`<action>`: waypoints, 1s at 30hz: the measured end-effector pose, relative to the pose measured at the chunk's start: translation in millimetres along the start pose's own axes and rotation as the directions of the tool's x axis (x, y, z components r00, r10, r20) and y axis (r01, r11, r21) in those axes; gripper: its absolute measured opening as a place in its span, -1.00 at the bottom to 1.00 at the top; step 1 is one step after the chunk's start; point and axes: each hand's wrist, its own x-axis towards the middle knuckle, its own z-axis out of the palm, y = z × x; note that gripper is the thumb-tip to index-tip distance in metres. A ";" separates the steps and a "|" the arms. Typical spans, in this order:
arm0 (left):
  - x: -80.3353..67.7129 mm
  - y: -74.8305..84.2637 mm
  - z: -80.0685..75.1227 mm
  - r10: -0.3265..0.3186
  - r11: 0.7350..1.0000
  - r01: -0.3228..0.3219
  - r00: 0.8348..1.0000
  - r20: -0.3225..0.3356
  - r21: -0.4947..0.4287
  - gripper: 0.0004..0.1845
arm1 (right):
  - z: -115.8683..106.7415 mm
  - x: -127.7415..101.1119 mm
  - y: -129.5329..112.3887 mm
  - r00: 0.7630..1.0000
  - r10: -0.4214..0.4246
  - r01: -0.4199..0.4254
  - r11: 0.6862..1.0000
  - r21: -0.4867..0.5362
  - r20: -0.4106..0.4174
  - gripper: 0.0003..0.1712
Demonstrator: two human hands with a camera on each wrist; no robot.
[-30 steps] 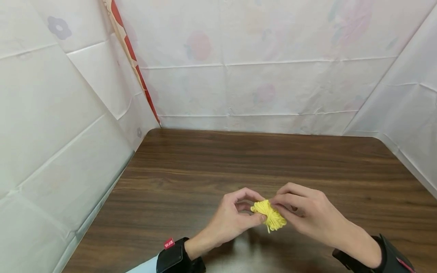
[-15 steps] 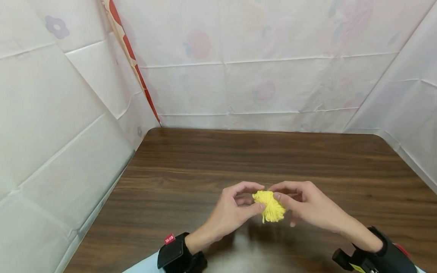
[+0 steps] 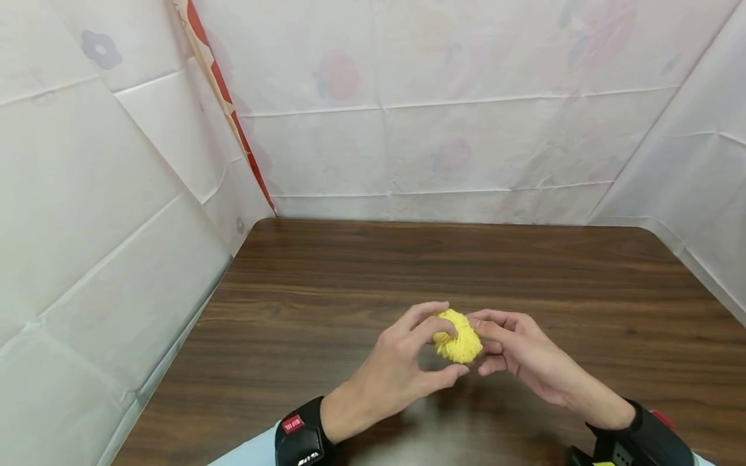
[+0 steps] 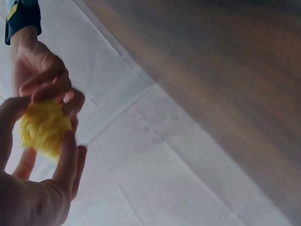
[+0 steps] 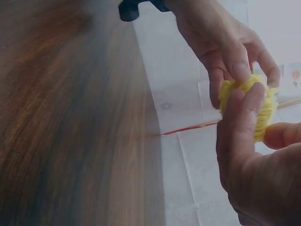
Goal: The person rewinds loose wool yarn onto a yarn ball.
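Observation:
A small bundle of yellow yarn is held between both hands above the dark wooden table. Curled fingers of the left hand grip it from the left in the head view, index and middle fingertips on its upper side and thumb beneath. At its right edge, the right hand pinches it with thumb and fingertips. Seen from the left wrist, the yarn sits among the fingertips of both hands, slightly blurred. In the right wrist view, looped strands of the yarn show between the fingers, which cover part of it.
The brown wood-grain table stretches out below the hands, with rounded far corners. White sheeting with faint prints hangs behind it and along both sides. A red-and-cream strip runs down the back left corner.
The yarn bundle has turned and risen a little in the head view, its tied waist no longer facing the camera. The left index and middle fingers have shifted onto it; the right hand has re-gripped its right edge.

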 end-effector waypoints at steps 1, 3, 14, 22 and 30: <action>0.5 0.1 -1.0 0.006 0.999 -0.007 1.000 0.017 0.046 -0.57 | 0.7 0.6 0.8 1.000 0.001 -0.001 1.000 -0.016 -0.004 -0.62; 2.1 0.6 -3.5 0.014 0.991 -0.021 0.998 0.053 0.133 -0.59 | 2.1 1.8 2.3 1.000 0.009 -0.010 0.999 -0.042 -0.012 -0.61; 32.8 -36.4 12.6 0.023 0.952 -0.101 0.965 0.260 0.290 -0.61 | 3.8 -10.5 3.8 0.965 0.047 -0.118 0.957 -0.265 -0.258 -0.27; 66.9 -137.8 13.9 -0.256 0.911 0.121 0.915 0.311 0.394 -0.62 | 2.2 -30.9 3.7 0.966 -0.052 -0.071 0.892 -0.447 -0.255 -0.40; 114.1 -215.4 -17.7 -0.527 0.776 0.420 0.842 0.117 0.471 -0.60 | 9.4 -34.6 11.3 0.983 -0.028 -0.060 0.884 -0.463 -0.181 -0.42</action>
